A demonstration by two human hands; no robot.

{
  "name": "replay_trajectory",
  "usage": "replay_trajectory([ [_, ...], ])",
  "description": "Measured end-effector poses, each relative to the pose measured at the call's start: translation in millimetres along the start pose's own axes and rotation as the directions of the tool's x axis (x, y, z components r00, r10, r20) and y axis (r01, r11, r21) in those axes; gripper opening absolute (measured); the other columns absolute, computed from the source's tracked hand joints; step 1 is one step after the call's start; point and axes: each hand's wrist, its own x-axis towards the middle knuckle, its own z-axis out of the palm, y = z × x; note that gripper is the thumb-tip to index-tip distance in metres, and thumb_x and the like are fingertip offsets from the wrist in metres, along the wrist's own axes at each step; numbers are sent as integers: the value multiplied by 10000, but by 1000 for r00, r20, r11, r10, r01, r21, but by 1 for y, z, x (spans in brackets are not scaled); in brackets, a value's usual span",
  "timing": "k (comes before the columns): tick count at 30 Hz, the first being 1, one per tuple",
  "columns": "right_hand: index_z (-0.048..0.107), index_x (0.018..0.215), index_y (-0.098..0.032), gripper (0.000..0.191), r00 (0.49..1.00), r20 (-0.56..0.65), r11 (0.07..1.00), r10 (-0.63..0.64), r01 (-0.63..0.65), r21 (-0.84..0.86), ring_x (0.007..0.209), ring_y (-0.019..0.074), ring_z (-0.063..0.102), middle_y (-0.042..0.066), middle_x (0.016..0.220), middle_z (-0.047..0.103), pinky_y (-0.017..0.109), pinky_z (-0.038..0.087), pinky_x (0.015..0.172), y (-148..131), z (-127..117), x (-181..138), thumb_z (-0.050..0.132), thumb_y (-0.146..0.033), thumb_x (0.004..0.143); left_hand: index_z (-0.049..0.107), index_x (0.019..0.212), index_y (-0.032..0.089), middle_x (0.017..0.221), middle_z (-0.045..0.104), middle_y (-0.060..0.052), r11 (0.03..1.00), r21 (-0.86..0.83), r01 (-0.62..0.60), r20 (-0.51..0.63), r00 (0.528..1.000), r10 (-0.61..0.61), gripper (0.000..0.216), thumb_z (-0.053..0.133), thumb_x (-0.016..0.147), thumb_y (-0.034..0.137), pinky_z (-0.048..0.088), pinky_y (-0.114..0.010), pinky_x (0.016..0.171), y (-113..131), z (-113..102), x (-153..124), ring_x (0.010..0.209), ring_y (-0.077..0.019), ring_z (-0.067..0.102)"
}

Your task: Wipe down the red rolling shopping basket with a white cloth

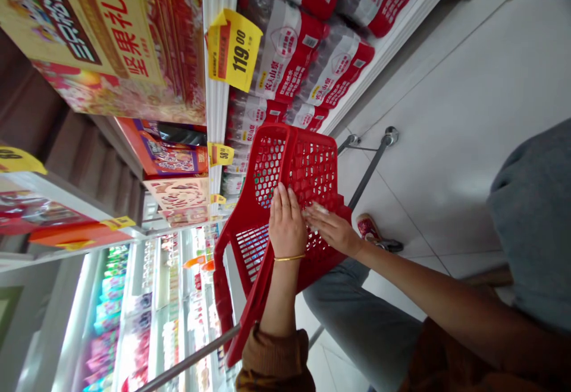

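Note:
The view is tilted on its side. My left hand [286, 218], with a thin gold bangle at its wrist, shows its back, fingers stretched out and close together. Beside it my right hand [332, 229] reaches in from the right, its fingers extended toward the left one. Both hands lie in front of the red plastic shopping cart [312, 148] with its perforated walls. I cannot tell whether they touch it. Nothing shows in either hand. The right fingertips look slightly blurred, and both palms are hidden.
Shelves along the aisle hold packs of bottled water [285, 47], a nut gift box [129, 35] and yellow price tags [235, 50]. A metal bar [190, 359] crosses the lower left. Legs in grey-blue trousers [361, 320] and a red shoe [368, 225] are on the tiled floor [446, 112].

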Motion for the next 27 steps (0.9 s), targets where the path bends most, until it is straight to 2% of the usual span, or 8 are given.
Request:
replay_trajectory([
  [4, 344, 1435, -249, 509, 967, -195, 984, 165, -174, -29, 1390, 220, 300, 47, 1482, 379, 481, 352, 1125, 21, -20, 45, 333, -121, 942, 333, 1428, 118, 1499, 286, -167, 998, 45, -34, 35, 999, 32, 519, 434, 927, 205, 283, -449, 1145, -4, -8, 3, 1415, -249, 204],
  [8, 266, 1464, -282, 552, 950, -199, 968, 240, -250, -25, 1404, 194, 268, 0, 1528, 283, 464, 287, 1162, 34, -24, 68, 285, -104, 941, 358, 1420, 151, 1516, 251, -152, 998, 60, -34, 60, 998, 30, 531, 480, 906, 204, 287, -472, 1141, -4, -11, 5, 1423, -269, 163],
  [12, 204, 1474, -309, 564, 954, -149, 965, 260, -262, 4, 1394, 172, 290, -13, 1530, 276, 441, 293, 1163, 26, -14, 57, 271, -104, 953, 385, 1399, 142, 1526, 203, -169, 998, 49, -37, 59, 998, 34, 517, 472, 890, 130, 291, -495, 1133, -3, -8, 4, 1428, -284, 117],
  [17, 241, 1463, -302, 518, 962, -121, 969, 244, -246, 1, 1399, 185, 274, -4, 1504, 326, 455, 293, 1164, 12, -6, 35, 299, -143, 974, 407, 1376, 112, 1518, 197, -199, 996, 56, -65, 48, 997, 62, 493, 462, 886, 110, 293, -506, 1127, -3, -6, 3, 1428, -292, 80],
  [23, 253, 1453, -313, 508, 974, -96, 979, 206, -205, 16, 1350, 168, 373, -5, 1467, 393, 451, 299, 1166, 10, -1, 20, 322, -144, 979, 393, 1386, 121, 1525, 181, -188, 999, 30, -37, 33, 999, 36, 502, 454, 888, 122, 274, -526, 1132, -1, -4, 2, 1430, -292, 68],
  [27, 241, 1457, -292, 534, 982, -81, 985, 171, -173, -22, 1371, 178, 333, 18, 1474, 381, 443, 329, 1154, 10, 1, 7, 361, -119, 967, 389, 1392, 129, 1529, 186, -173, 1000, 10, -22, 8, 1000, 22, 507, 454, 888, 134, 274, -524, 1135, 0, -1, 2, 1430, -287, 72],
])
